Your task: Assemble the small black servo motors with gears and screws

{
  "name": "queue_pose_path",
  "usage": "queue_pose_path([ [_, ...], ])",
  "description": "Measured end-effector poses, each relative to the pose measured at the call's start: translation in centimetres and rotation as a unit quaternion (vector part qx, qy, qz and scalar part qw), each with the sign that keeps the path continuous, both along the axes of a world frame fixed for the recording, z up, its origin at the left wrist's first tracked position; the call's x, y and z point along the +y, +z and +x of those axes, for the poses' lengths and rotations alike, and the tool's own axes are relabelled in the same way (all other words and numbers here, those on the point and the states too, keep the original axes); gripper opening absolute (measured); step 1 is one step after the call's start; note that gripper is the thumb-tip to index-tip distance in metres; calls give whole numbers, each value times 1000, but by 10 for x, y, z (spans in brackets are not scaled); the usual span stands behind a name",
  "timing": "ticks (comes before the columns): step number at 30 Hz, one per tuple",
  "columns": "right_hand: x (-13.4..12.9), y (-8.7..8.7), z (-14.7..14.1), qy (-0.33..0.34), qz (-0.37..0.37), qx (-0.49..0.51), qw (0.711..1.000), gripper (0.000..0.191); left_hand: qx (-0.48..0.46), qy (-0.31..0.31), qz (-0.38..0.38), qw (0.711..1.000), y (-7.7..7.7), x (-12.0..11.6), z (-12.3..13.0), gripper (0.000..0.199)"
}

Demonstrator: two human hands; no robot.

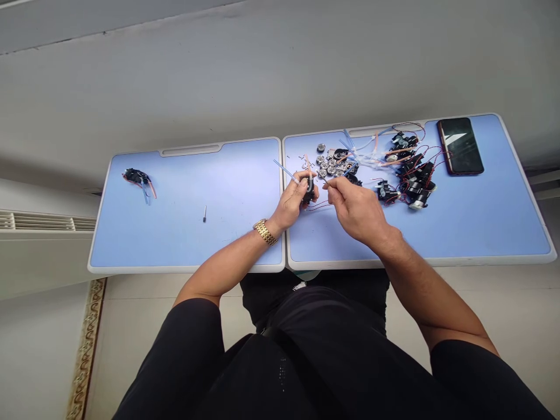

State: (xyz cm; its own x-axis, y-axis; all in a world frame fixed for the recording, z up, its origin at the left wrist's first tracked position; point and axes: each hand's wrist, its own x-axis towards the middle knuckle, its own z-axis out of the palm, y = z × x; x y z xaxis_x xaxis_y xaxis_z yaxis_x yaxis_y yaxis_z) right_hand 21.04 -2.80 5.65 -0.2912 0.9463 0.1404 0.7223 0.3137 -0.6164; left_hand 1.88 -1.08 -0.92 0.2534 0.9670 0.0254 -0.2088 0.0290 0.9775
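Observation:
My left hand (290, 204), with a gold watch on its wrist, is closed around a small black motor unit (308, 192) with blue and orange tubes and thin red wires. Just right of it, my right hand (356, 207) pinches a thin dark tool (325, 179), its tip pointing toward the unit; its exact kind is too small to make out. Beyond both hands lie several round silver metal parts (331, 165) and scattered small screws (301, 160). A bundle of clear and blue tubes (365, 156) lies behind my right hand.
Several black motor units with wires (415, 175) are heaped on the right, beside a dark phone (461, 146). On the left table half (236, 192) lie another black unit with tubes (137, 177) and a small screwdriver-like bit (205, 214). A seam divides the two tabletops.

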Motion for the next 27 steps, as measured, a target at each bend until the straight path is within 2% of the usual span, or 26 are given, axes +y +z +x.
queue_pose_path([
  [6, 12, -9, -6, -42, -71, 147, 986, 19, 20, -23, -29, 999, 2, -1, -2, 56],
  [13, 19, -20, -5, -43, -171, 288, 941, 32, 19, -43, -40, 998, 11, -1, -7, 45],
  [17, 24, -20, -2, -40, -216, 305, 926, 48, 53, -76, -6, 996, 13, 0, -10, 51],
  [20, 26, -19, 0, -15, -281, 318, 906, 56, 59, -56, -6, 997, 15, 1, -12, 55],
  [23, 27, -19, 2, 10, -324, 337, 884, 59, 40, -64, -26, 997, 15, 3, -13, 56],
  [27, 29, -14, 3, 29, -365, 322, 873, 62, 57, -80, -29, 995, 15, 4, -11, 63],
])
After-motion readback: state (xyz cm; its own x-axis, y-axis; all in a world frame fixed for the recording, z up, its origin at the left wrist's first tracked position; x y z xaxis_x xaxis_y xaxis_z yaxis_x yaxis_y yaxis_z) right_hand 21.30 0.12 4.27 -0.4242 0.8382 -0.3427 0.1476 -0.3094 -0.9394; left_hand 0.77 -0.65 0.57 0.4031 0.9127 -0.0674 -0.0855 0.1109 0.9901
